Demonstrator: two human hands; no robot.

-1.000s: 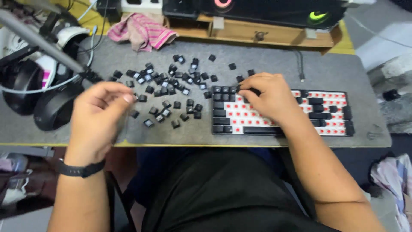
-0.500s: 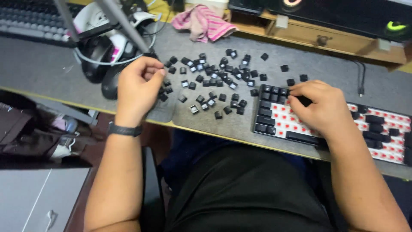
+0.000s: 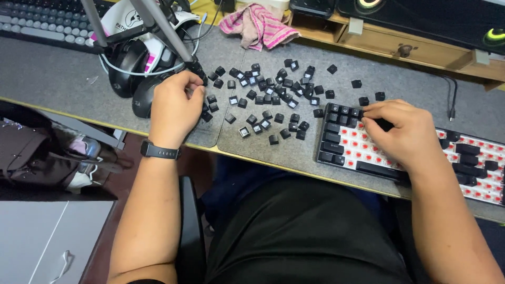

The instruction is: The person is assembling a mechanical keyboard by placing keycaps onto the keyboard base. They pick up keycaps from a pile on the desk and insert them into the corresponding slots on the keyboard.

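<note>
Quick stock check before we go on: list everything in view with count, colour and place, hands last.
Loose keycaps: dozens, black, scattered on the mat left of the keyboard.
Keyboard: one, white plate, red switches, partly fitted with black caps, right.
Desk mat: grey, two pieces, covers the desk.
Headset: one, black and white, upper left.
Second keyboard: one, dark, top left.
Towel: one, pink striped, top centre.
Wooden shelf: one, brown, top right.
Cable: one, black, beside the shelf.
Watch: one, black, left wrist.
Left hand: curled at the keycap pile's left edge.
Right hand: on the keyboard's upper rows.
</note>
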